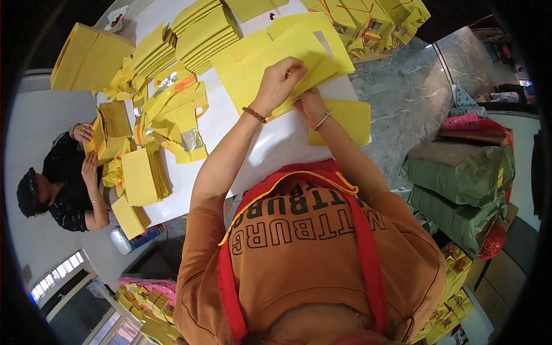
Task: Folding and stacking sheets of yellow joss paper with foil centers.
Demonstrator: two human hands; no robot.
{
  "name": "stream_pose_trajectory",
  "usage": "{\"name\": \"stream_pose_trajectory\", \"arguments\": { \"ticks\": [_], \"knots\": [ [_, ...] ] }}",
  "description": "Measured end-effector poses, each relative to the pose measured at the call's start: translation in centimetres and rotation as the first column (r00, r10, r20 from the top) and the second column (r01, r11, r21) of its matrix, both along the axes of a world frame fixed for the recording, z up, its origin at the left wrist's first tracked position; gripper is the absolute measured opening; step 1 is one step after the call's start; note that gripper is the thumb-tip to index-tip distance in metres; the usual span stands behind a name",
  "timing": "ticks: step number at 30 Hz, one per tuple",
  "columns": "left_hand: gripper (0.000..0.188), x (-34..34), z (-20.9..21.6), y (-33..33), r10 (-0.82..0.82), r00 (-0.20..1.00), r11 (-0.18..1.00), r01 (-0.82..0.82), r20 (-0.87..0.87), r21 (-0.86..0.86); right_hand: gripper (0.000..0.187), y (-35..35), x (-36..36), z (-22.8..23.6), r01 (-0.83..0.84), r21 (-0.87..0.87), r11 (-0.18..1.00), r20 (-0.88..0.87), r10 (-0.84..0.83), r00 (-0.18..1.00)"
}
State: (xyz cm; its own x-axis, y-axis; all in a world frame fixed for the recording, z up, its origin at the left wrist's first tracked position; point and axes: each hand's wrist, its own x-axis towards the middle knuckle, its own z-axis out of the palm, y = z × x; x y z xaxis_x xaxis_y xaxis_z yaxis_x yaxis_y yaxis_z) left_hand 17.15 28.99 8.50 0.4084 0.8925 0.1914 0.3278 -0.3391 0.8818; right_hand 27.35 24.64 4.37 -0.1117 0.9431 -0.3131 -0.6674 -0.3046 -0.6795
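My left hand (pixel 280 84), with a brown bead bracelet at the wrist, is closed over a yellow paper sheet (pixel 290 52); what its curled fingers pinch, if anything, is hidden. Just to its right, my right hand (pixel 311 107), wearing a pale bangle, grips the near edge of that sheet, its fingertips partly tucked under the paper. Beneath lie more broad yellow sheets (pixel 230 62), one with a small grey-white patch near its far right corner. A separate yellow sheet (pixel 351 122) rests by my right forearm at the table's edge.
Yellow paper stacks (pixel 208 37) and torn yellow scraps (pixel 184 112) cover the left of the white table (pixel 221 121). Across it, a co-worker (pixel 63 184) handles yellow paper. Bundled yellow packets (pixel 368 26) stand at far right; green wrapped bales (pixel 454 172) sit right of me.
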Motion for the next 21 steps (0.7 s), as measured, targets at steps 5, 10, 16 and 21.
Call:
{"name": "stream_pose_trajectory", "arguments": {
  "ticks": [5,10,16,21],
  "knots": [
    [0.016,0.3,0.2,-0.9,0.296,0.955,0.951,-0.294,0.008,-0.093,0.029,0.0,0.0,-0.2,-0.016,0.001,1.000,0.003,0.016,1.000],
    [0.022,0.6,0.2,-1.2,0.061,0.996,0.957,-0.041,-0.063,0.287,0.028,0.5,0.5,-2.1,-0.092,0.036,0.995,0.088,0.088,0.992],
    [0.036,0.4,0.5,-1.4,0.022,0.989,0.963,0.018,-0.146,0.271,0.021,-0.1,0.0,-0.9,-0.028,-0.035,0.999,0.097,0.032,0.995],
    [0.039,0.1,0.7,-1.1,0.001,0.988,0.990,0.021,-0.152,0.141,0.014,0.2,0.5,-2.1,-0.086,-0.013,0.996,0.117,0.087,0.989]
  ]
}}
